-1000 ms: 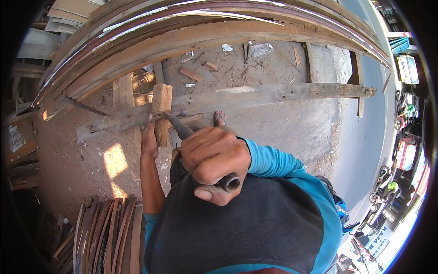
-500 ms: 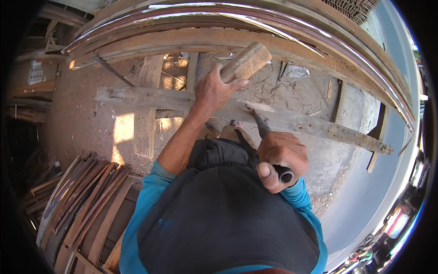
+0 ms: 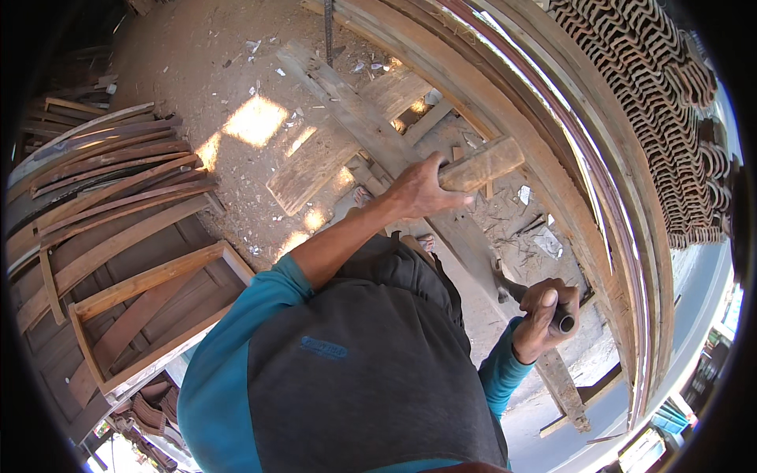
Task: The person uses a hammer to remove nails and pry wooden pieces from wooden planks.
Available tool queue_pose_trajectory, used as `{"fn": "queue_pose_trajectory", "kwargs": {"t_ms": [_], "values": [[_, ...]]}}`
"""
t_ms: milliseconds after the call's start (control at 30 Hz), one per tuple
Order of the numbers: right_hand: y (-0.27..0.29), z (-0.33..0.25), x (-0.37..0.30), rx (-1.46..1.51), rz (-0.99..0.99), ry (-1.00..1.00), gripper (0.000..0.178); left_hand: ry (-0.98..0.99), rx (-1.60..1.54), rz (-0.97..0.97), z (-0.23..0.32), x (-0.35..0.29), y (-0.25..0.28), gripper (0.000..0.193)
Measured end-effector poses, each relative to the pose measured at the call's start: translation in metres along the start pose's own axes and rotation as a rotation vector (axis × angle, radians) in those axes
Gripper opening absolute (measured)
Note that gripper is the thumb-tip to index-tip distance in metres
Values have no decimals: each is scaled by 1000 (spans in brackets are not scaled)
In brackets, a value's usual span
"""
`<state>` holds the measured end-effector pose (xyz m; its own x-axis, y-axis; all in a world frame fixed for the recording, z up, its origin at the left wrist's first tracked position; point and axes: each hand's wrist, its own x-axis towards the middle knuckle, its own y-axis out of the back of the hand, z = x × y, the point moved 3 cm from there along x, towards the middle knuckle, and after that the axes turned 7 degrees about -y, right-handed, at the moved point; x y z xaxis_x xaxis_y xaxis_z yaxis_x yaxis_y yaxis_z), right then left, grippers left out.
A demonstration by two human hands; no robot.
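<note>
My left hand (image 3: 418, 188) is closed around one end of a short, thick wooden block (image 3: 485, 164), held above the floor. In my right hand (image 3: 550, 319) is the dark handle of what looks like a hammer (image 3: 512, 288), gripped with the thumb on top. The handle's round, hollow end points up at me, and its small head hangs over a long weathered board (image 3: 465, 248). Whether the head touches the board I cannot tell. The board runs slantwise beneath both hands, lying across other pieces of wood.
Long stacked timbers (image 3: 579, 169) curve along the right, with piled roof tiles (image 3: 643, 102) beyond. Curved wooden slats (image 3: 118, 185) and a wooden frame (image 3: 150, 296) lie on the left. A wide plank (image 3: 315, 165) rests on the littered dirt floor (image 3: 197, 71).
My view has turned, so the timbers now run down the right and the slats show more fully. Both hands keep hold of the block and the hammer, now farther right in view.
</note>
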<state>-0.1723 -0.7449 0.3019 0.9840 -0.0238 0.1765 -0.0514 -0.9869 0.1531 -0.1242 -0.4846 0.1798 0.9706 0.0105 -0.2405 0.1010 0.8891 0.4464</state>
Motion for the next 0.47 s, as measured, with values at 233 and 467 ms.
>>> {"fn": "queue_pose_trajectory", "kwargs": {"t_ms": [233, 467], "values": [[-118, -61, 67, 348, -254, 159, 38, 187, 155, 221, -103, -45, 129, 96], [-285, -80, 136, 433, -255, -20, 34, 118, 133, -97, -166, -86, 170, 103]]}}
